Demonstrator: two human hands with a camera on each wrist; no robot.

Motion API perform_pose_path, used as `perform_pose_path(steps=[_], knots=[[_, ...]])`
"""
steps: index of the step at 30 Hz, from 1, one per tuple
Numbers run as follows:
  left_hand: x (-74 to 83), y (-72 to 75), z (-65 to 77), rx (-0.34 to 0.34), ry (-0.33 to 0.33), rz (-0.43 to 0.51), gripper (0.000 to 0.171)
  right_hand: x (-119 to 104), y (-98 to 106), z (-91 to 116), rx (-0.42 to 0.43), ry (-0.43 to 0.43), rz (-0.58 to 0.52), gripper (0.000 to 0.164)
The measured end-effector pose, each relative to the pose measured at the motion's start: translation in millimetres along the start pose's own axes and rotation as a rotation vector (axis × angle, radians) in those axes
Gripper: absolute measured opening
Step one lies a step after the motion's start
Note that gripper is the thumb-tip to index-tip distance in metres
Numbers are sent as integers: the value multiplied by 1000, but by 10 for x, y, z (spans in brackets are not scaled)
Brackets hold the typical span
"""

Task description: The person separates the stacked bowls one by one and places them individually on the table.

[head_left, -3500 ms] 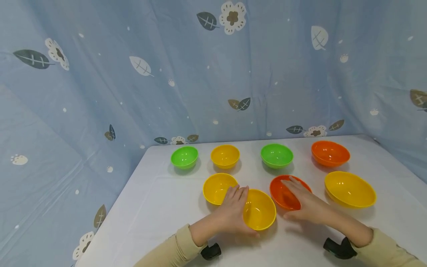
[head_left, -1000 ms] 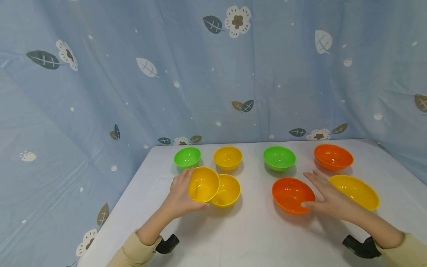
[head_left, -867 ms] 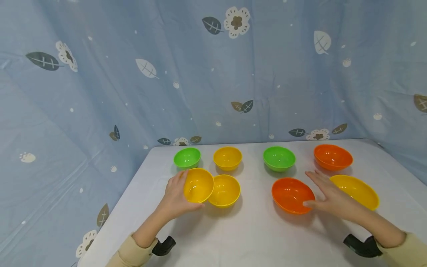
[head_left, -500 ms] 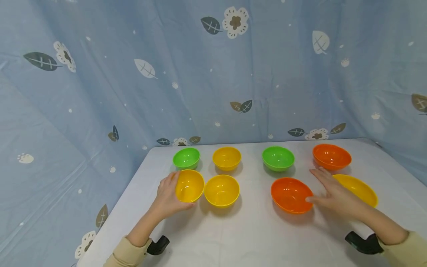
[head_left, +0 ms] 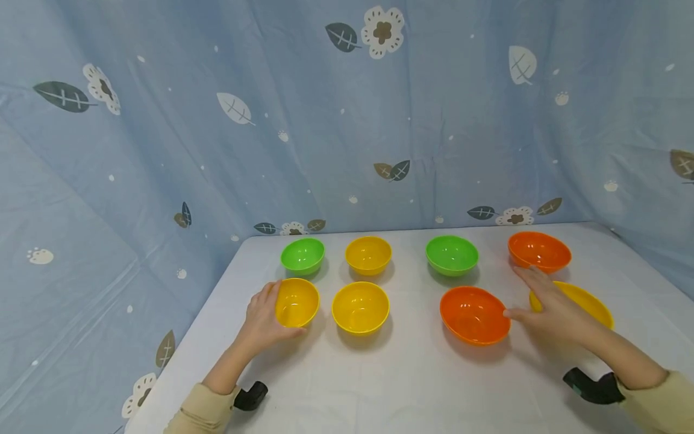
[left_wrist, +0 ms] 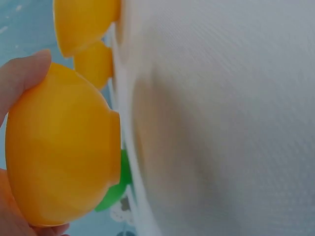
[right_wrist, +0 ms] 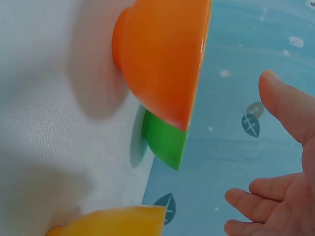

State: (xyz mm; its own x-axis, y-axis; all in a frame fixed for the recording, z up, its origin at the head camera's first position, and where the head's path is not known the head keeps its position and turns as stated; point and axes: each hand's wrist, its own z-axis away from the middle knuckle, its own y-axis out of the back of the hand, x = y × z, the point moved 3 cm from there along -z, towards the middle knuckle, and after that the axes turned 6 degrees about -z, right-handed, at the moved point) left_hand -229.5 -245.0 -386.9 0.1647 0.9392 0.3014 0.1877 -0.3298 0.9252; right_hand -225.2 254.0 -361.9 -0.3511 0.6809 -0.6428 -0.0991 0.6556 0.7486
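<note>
My left hand grips a yellow bowl at the left of the table, thumb and fingers on opposite sides of its rim. In the left wrist view this bowl hangs just off the cloth, its shadow beside it. A second yellow bowl stands to its right. My right hand hovers with fingers spread between the front orange bowl and a wide yellow bowl, partly hiding the latter. The right wrist view shows the thumb and fingers apart from the orange bowl, holding nothing.
Along the back stand a green bowl, a yellow bowl, another green bowl and an orange bowl. A white cloth covers the table. Behind it hangs a blue patterned curtain.
My left hand has carried its yellow bowl leftward past the other yellow bowl and lowered it. My right hand has drawn away from the front orange bowl, to the right.
</note>
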Motion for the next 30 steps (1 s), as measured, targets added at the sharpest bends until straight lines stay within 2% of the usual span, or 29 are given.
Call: perform_pose_path(steps=[13,25,30], knots=[[-126,-121,-52,-47,19,-4,110,50,-17,-27,-11,-103,24,96],[-225,-123,-52,-173,117,86,118,94,-17,-47,8,-117,26,96],[-266,-112,-51,-212,120,101,121,99,-24,-82,4,-126,-6,95]])
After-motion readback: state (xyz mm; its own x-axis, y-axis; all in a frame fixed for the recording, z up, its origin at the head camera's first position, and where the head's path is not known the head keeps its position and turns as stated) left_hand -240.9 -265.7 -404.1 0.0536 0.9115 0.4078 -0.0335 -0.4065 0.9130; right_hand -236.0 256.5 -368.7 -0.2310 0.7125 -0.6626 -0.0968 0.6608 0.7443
